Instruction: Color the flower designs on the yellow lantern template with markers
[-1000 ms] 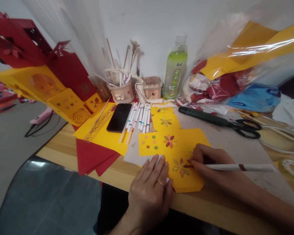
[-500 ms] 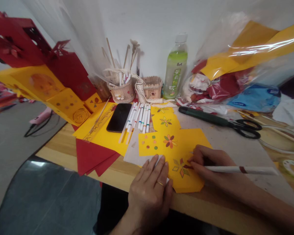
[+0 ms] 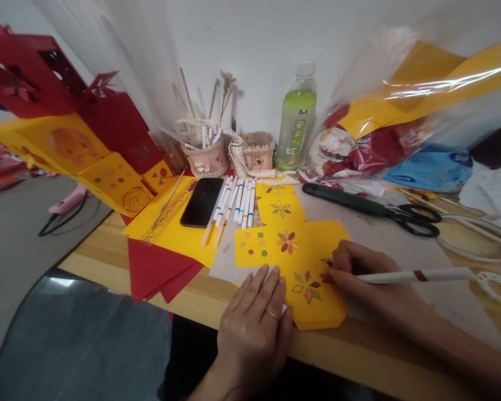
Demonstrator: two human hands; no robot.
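My right hand is closed around a white marker pen with a dark red band. Its tip end is over the right part of a yellow paper cutout, by a small dark mark; the fingers partly hide the tip. Flat on the cutout's lower left edge and the white paper beneath lies my left hand, fingers stretched out, a ring on one finger. Coloured designs cover the cutout: a diamond-petal flower, a rounded-petal flower, a smaller flower and several small shapes.
Several markers lie beside a black phone. Behind stand a green drink bottle and small wooden baskets. Black-handled scissors and a clear tape roll are at right. Yellow and red paper boxes rise at left.
My right hand has shifted slightly up and right with the marker, away from the diamond-petal flower. A petal it was touching now shows dark red. My left hand stays put.
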